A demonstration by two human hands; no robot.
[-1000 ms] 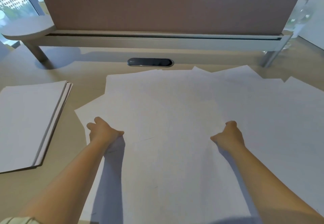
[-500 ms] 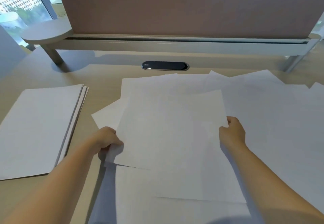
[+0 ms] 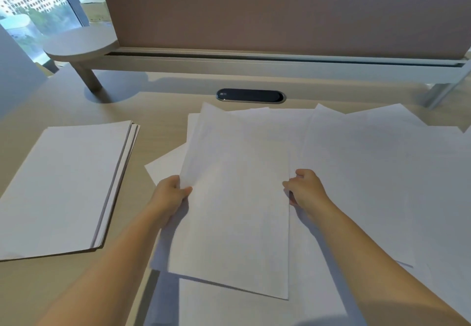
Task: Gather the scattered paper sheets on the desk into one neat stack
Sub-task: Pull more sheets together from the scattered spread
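White paper sheets (image 3: 382, 172) lie scattered and overlapping across the middle and right of the desk. On top of them, a few gathered sheets (image 3: 237, 211) are held slightly tilted. My left hand (image 3: 170, 195) grips their left edge and my right hand (image 3: 305, 188) grips their right edge. A neat stack of white paper (image 3: 63, 185) lies apart at the left of the desk.
A raised shelf (image 3: 254, 63) on legs runs along the back under a brown partition panel (image 3: 280, 6). A dark oval cable grommet (image 3: 251, 95) sits in the desk behind the sheets. A window is at the far left.
Both hands have closed in from wider apart, drawing loose sheets together into a narrower bundle that now sits between them. The view has shifted right and downward.
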